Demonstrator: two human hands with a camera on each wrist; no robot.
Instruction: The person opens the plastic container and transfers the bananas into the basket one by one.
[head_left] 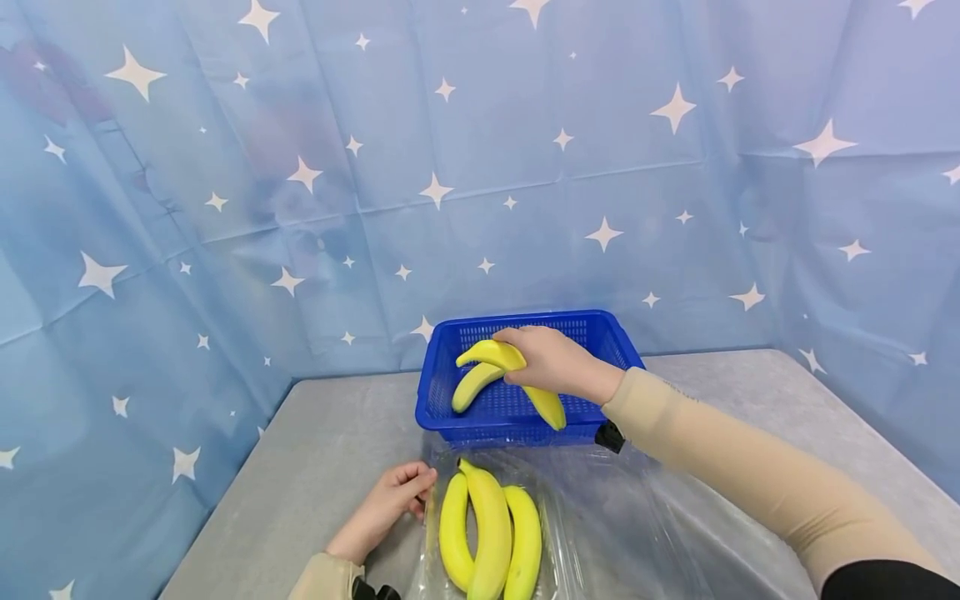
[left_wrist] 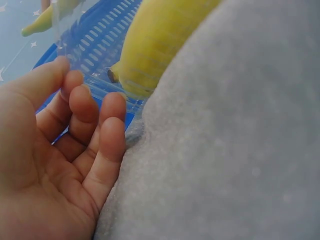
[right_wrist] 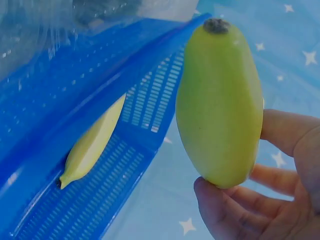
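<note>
My right hand (head_left: 558,360) grips a yellow banana (head_left: 545,406) around its middle, held over the blue basket (head_left: 429,392). In the right wrist view that banana (right_wrist: 220,105) points its dark end at the camera. Another banana (head_left: 472,390) lies inside the basket, at its left. My left hand (head_left: 390,500) pinches the left edge of a clear plastic bag (head_left: 622,525) between thumb and index finger, its other fingers loosely bent. Three bananas (head_left: 491,533) lie side by side at the bag's left part, in front of the basket.
The grey table (head_left: 315,442) carries the bag and the perforated basket, which stands at the back near a blue star-patterned curtain (head_left: 510,233). The curtain also hangs along both sides. The right sleeve (head_left: 735,458) reaches across above the bag's right part.
</note>
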